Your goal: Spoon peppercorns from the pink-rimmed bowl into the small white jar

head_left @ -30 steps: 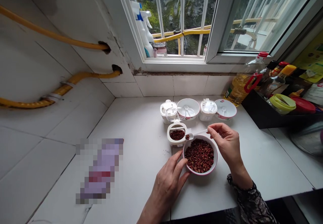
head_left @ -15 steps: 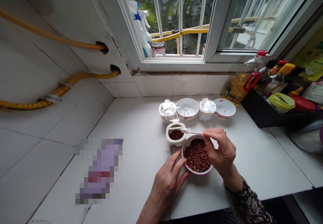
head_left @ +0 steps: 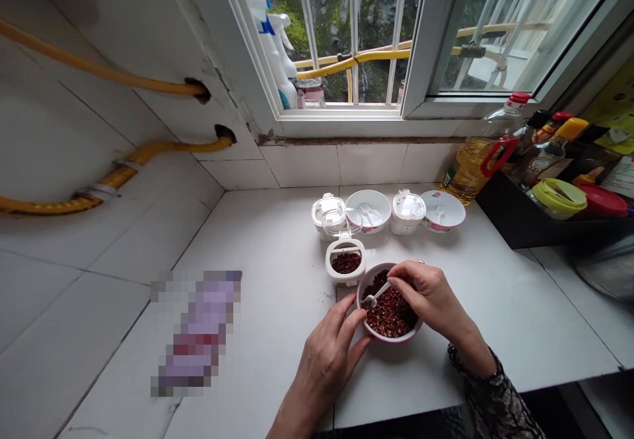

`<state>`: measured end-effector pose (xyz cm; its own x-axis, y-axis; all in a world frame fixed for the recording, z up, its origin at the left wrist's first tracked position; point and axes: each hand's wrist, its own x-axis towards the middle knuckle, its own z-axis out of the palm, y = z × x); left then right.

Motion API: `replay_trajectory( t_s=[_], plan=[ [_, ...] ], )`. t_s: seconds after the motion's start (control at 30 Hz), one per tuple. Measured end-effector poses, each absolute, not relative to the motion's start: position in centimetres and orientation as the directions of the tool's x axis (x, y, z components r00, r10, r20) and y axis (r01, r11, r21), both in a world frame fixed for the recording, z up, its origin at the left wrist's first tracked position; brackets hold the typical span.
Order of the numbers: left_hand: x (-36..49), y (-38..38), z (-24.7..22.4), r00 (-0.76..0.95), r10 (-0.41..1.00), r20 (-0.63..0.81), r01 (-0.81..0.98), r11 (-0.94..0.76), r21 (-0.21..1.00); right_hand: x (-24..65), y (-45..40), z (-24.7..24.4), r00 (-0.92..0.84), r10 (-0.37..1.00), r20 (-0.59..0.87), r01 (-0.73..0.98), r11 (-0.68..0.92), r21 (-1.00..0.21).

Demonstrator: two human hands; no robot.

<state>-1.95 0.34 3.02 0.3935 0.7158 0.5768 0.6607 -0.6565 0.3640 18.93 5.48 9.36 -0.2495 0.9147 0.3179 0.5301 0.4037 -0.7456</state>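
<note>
My left hand (head_left: 331, 346) steadies a white bowl (head_left: 393, 340) with a pink rim, its thumb and fingers against the bowl's left side. Dark red Sichuan peppercorns (head_left: 393, 317) fill much of this bowl. Pinched in my right hand (head_left: 432, 297) is a small white spoon (head_left: 381, 291), whose head rests at the peppercorns near the bowl's left side. Just behind and to the left stands a white seasoning jar (head_left: 331, 270), its clear lid (head_left: 343, 222) flipped up. Peppercorns lie inside that jar too.
Along the back are two closed white jars (head_left: 407, 213) (head_left: 324, 209) and two bowls (head_left: 369, 201) (head_left: 442, 202) with small spoons. An oil bottle (head_left: 483, 155) and a black box (head_left: 510, 218) of condiments stand right. A blurred purple packet (head_left: 203, 333) lies left.
My right hand has brought the spoon from over the open jar back into the bowl of peppercorns, turning it down to the left. My left hand stays on the bowl.
</note>
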Motion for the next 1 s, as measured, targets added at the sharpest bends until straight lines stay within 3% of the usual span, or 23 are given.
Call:
replay_trajectory(
  t_s=[0.17, 0.47, 0.57, 0.7, 0.83, 0.93, 1.0],
  plan=[
    [-1.9, 0.4, 3.2, 0.396, 0.704, 0.590, 0.665, -0.663, 0.345, 19.4, 5.6, 9.7, -0.083, 0.981, 0.177, 0.459, 0.195, -0.867],
    [-1.9, 0.5, 3.0, 0.384, 0.701, 0.601, 0.664, -0.662, 0.347, 20.1, 6.3, 9.7, 0.050, 0.995, 0.083, 0.275, 0.067, -0.959],
    [-1.9, 0.5, 2.9, 0.386, 0.696, 0.605, 0.667, -0.664, 0.339, 19.9, 6.4, 10.0, 0.068, 0.994, 0.084, 0.221, 0.067, -0.973],
    [-1.9, 0.5, 2.8, 0.383, 0.690, 0.613, 0.665, -0.667, 0.335, 19.1, 6.2, 10.8, 0.113, 0.975, 0.194, 0.227, 0.165, -0.960],
    [-1.9, 0.4, 2.8, 0.383, 0.697, 0.607, 0.664, -0.664, 0.343, 17.7, 5.8, 10.8, 0.164, 0.873, 0.460, 0.408, 0.365, -0.837],
    [-1.9, 0.4, 2.8, 0.383, 0.705, 0.597, 0.666, -0.658, 0.351, 16.7, 5.7, 10.1, -0.030, 0.723, 0.690, 0.551, 0.588, -0.592],
    [-1.9, 0.4, 2.9, 0.380, 0.703, 0.601, 0.665, -0.659, 0.351, 16.2, 5.7, 9.8, -0.195, 0.639, 0.744, 0.566, 0.693, -0.446]
  ],
)
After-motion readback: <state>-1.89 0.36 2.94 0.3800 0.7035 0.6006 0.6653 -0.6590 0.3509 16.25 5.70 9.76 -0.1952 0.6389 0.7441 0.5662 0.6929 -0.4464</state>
